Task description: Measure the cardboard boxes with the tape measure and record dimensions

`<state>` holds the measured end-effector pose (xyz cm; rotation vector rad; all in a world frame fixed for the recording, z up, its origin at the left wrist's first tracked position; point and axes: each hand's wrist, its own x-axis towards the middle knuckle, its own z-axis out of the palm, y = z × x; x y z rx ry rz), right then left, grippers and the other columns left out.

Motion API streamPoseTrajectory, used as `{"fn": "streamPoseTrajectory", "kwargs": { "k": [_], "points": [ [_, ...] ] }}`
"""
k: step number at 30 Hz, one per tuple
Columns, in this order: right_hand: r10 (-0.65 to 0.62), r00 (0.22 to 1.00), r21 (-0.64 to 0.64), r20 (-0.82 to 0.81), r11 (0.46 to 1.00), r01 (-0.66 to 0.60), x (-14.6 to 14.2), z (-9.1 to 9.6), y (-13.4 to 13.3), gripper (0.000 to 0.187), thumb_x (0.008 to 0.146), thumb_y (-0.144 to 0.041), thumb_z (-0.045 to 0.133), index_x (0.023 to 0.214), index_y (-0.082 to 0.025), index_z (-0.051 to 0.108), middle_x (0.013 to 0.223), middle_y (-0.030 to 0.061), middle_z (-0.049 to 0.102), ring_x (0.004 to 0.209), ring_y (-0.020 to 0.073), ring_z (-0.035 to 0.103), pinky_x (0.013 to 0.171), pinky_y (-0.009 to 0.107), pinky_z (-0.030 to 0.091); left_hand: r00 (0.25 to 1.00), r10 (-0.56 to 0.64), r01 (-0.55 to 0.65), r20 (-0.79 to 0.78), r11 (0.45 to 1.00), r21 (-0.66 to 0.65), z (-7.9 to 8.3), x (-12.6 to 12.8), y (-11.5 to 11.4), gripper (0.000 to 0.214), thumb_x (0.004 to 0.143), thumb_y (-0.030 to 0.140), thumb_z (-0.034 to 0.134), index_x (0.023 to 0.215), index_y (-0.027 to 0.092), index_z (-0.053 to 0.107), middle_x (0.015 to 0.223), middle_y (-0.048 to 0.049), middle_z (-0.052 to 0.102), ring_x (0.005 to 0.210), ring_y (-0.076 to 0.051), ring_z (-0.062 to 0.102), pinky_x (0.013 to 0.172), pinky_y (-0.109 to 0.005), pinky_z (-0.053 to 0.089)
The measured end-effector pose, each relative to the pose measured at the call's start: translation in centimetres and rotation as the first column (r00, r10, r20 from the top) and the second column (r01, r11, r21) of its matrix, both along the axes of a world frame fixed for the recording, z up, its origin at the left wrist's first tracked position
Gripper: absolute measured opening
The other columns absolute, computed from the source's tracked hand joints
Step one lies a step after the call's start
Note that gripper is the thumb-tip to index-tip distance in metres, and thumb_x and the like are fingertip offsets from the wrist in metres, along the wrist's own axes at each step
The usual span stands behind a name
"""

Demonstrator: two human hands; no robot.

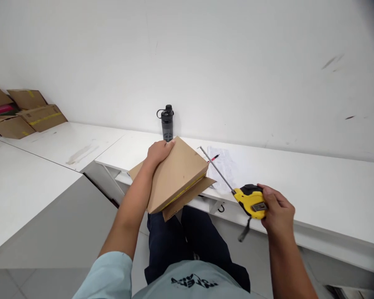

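My left hand (pixel 157 152) grips the top edge of a brown cardboard box (pixel 177 178), which stands tilted at the front edge of the white table (pixel 314 182). My right hand (pixel 277 211) is closed around a yellow and black tape measure (pixel 252 201). Its metal blade (pixel 216 168) is pulled out and runs up to the left, ending just past the box's right corner. A black strap hangs below the tape measure.
A black water bottle (pixel 167 123) stands by the white wall behind the box. A sheet of paper (pixel 226 166) and a red pen (pixel 214 158) lie on the table. Open cardboard boxes (pixel 21 112) sit on another table at far left.
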<state>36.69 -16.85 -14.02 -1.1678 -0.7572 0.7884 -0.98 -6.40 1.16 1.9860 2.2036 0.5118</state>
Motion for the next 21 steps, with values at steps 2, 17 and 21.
{"fn": "streamPoseTrajectory", "kwargs": {
  "k": [2,17,21],
  "points": [
    [0.044,0.993,0.023,0.109,0.999,-0.047,1.1,0.9,0.6,0.046,0.069,-0.059,0.090,0.093,-0.020,0.083,0.088,0.0082,0.079,0.073,0.0203,0.070,0.055,0.029,0.057,1.000,-0.001,0.001,0.004,0.999,0.049,-0.3,-0.2,-1.2,0.067,0.103,0.072,0.026,0.094,0.025,0.073,0.111,-0.0111,0.081,0.103,-0.030,0.072,0.083,-0.037,0.053],
    [0.148,0.985,0.132,0.087,0.978,-0.159,1.7,0.4,5.7,0.046,0.066,-0.061,0.090,0.086,-0.020,0.083,0.085,0.0065,0.079,0.069,0.0155,0.069,0.056,0.025,0.056,0.996,-0.088,0.086,-0.026,0.993,-0.084,-0.5,0.3,2.0,0.071,0.102,0.069,0.028,0.112,0.019,0.078,0.131,-0.0168,0.076,0.118,-0.036,0.070,0.095,-0.041,0.054],
    [0.221,0.975,0.028,-0.010,0.975,-0.221,2.0,-0.4,8.6,0.058,0.054,-0.068,0.094,0.084,-0.020,0.081,0.080,0.0058,0.078,0.063,0.0157,0.068,0.052,0.025,0.055,0.992,-0.115,0.106,-0.042,0.977,-0.187,-0.4,1.0,4.4,0.072,0.103,0.066,0.028,0.121,0.016,0.076,0.136,-0.0194,0.074,0.121,-0.038,0.070,0.097,-0.042,0.054]
  ]
}}
